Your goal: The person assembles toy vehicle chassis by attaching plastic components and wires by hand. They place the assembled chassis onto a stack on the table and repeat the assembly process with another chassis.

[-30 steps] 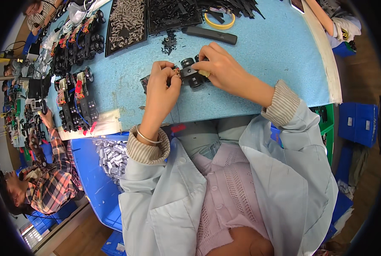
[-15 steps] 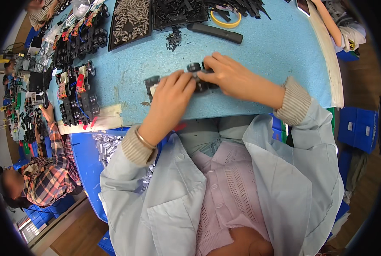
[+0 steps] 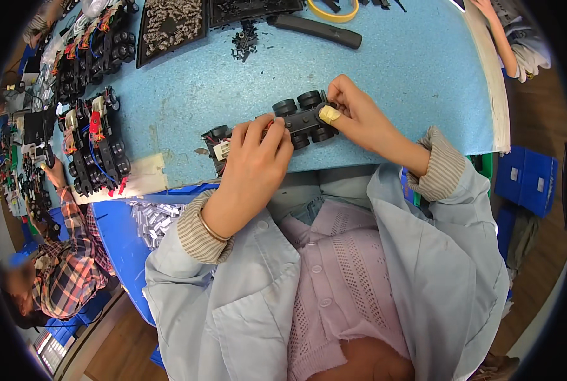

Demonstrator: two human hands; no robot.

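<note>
A black wheeled toy-vehicle chassis point(image 3: 303, 120) lies at the near edge of the blue table, its paired wheels along both sides. My left hand point(image 3: 256, 155) is closed over its left half, fingers wrapped across the top. Past that hand, the chassis's left end shows a white connector block point(image 3: 222, 150) and thin red wires. My right hand point(image 3: 354, 115) pinches the right end, its thumb, wrapped in yellowish tape, on top and its index finger behind. The fingertips' undersides and whatever lies beneath my left palm are hidden.
Several similar wired chassis point(image 3: 99, 143) stand at the left. Farther back are a tray of metal springs point(image 3: 169, 28), loose small black parts point(image 3: 245, 41), a black bar-shaped tool point(image 3: 315, 32) and a yellow ring point(image 3: 333, 14). A blue bin of silvery pieces point(image 3: 153, 222) sits below the table's left edge.
My right hand has turned and moved slightly right, thumb now on top of the chassis end. More of the chassis and its wheels shows between my hands. The view has shifted slightly.
</note>
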